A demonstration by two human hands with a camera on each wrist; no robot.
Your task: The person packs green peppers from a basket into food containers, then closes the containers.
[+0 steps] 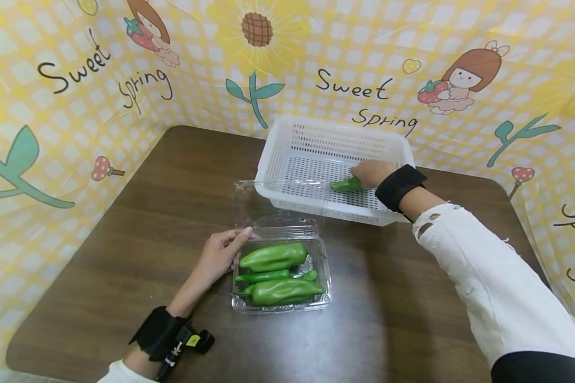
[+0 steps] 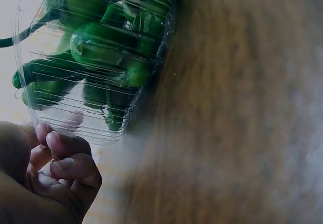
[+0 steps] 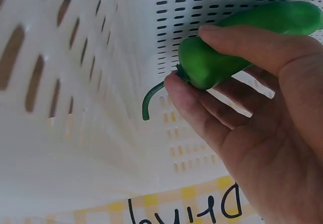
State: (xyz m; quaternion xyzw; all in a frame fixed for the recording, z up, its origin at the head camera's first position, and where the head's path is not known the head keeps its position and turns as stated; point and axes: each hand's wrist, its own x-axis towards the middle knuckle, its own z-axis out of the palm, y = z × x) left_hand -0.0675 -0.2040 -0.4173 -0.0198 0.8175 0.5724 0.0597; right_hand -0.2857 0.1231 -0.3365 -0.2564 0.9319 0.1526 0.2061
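In the head view my left hand [image 1: 218, 254] pinches the left rim of a clear plastic clamshell box [image 1: 282, 309], whose lid [image 1: 247, 208] stands raised at the back. Several green peppers [image 1: 274, 257] lie inside; through its ribbed wall the left wrist view shows more peppers [image 2: 96, 45] bunched together. My right hand [image 1: 375, 173] reaches into a white perforated basket [image 1: 274, 159] and holds another green pepper [image 3: 202, 65]. Thumb and fingers sit on either side of it near the stem end, and its curved stem points away from the palm.
Beyond the box, the basket stands at the back of a brown wooden table [image 1: 172, 213], and the raised lid overlaps its front rim in the head view. A yellow checked cloth [image 1: 196, 64] with printed flowers and lettering surrounds the table's back and sides.
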